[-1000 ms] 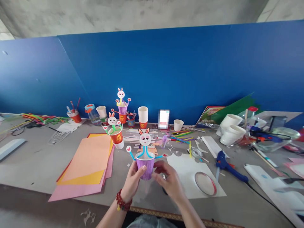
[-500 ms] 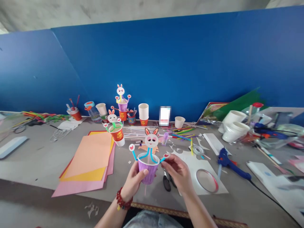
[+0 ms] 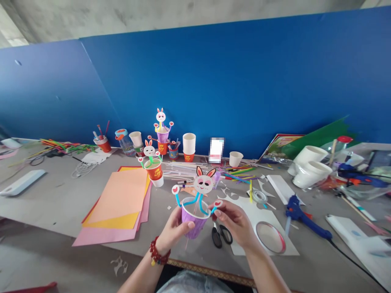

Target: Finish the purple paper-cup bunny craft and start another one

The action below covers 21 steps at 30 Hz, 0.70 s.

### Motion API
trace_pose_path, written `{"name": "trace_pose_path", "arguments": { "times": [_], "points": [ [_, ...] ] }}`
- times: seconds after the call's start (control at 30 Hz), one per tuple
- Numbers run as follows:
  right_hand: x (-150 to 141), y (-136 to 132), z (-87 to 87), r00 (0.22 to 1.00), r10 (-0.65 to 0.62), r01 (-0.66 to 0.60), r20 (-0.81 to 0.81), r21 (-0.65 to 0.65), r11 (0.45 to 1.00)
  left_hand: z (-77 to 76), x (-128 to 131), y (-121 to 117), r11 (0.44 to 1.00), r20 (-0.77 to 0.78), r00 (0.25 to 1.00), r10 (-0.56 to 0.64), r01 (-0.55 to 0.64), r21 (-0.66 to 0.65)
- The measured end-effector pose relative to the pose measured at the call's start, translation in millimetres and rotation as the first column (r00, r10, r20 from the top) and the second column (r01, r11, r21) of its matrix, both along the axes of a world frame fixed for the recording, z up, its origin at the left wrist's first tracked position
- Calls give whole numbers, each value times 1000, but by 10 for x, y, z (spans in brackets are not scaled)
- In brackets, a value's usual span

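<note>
Purple-streaked paper cup with a white rim (image 3: pixel 194 223) is held, tilted, over the near middle of the grey table (image 3: pixel 61 219). At the near left corner, a red object (image 3: pixel 42 288) is cut off by the picture's edge, too little showing to identify; the cup's far side hides most of the left hand's (image 3: pixel 175 232) fingers; a pixelated block (image 3: pixel 216 150) at the far middle cannot be made out; and the right hand (image 3: pixel 236 221) covers the blades of the black-handled scissors (image 3: pixel 217 240). The left hand is clamped round the cup, thumb across its near wall. The right hand's thumb and forefinger are pinched together on the right blue tubular arm (image 3: pixel 214 210), just under its flat white heart disc (image 3: pixel 218 204). Left to right lie smooth peach, yellow and pink paper sheets (image 3: pixel 122 195); the cup's flat, round white rabbit head (image 3: pixel 203 184) with pointed ears; a ring-shaped tape roll (image 3: pixel 282 244); and a blue plastic glue gun (image 3: pixel 308 219).
</note>
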State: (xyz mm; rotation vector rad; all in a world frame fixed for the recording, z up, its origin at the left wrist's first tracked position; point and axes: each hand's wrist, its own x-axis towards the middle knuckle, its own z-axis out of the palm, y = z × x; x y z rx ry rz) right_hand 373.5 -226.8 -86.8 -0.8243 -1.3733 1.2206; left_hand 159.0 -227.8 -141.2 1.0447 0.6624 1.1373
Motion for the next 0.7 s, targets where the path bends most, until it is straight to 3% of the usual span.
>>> {"name": "trace_pose_path", "arguments": {
  "times": [0.3,0.7],
  "points": [
    [42,17,93,986,39,-37,165,-17,999,104,-16,2,1000,-35,999,-20,20,-7],
    [8,8,158,989,37,-32,145,-38,999,66,4,4,1000,-42,999,-3,2,-24]
  ]
}}
